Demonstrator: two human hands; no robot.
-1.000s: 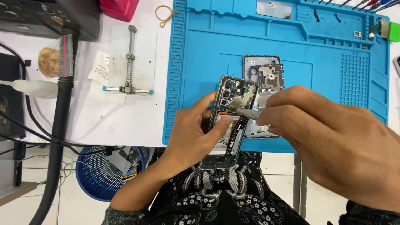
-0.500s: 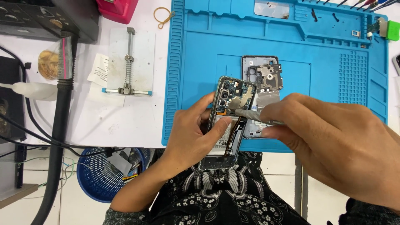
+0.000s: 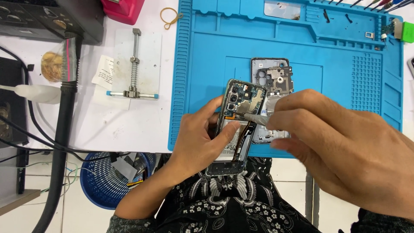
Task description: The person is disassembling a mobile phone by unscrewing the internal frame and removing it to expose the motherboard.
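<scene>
our left hand (image 3: 202, 138) grips the opened phone (image 3: 238, 125) as before; our right hand (image 3: 340, 146) pinches tweezers (image 3: 255, 117), their tip barely shifted on the board

White paper slip (image 3: 102, 70) beside clear bag (image 3: 55, 64), table's left

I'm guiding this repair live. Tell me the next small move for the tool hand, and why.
Probably ease the tool tip gently under the part it touches. The left hand grips the opened phone above the blue mat, and the right hand has the tip resting by the board, beside the orange flex.
</scene>
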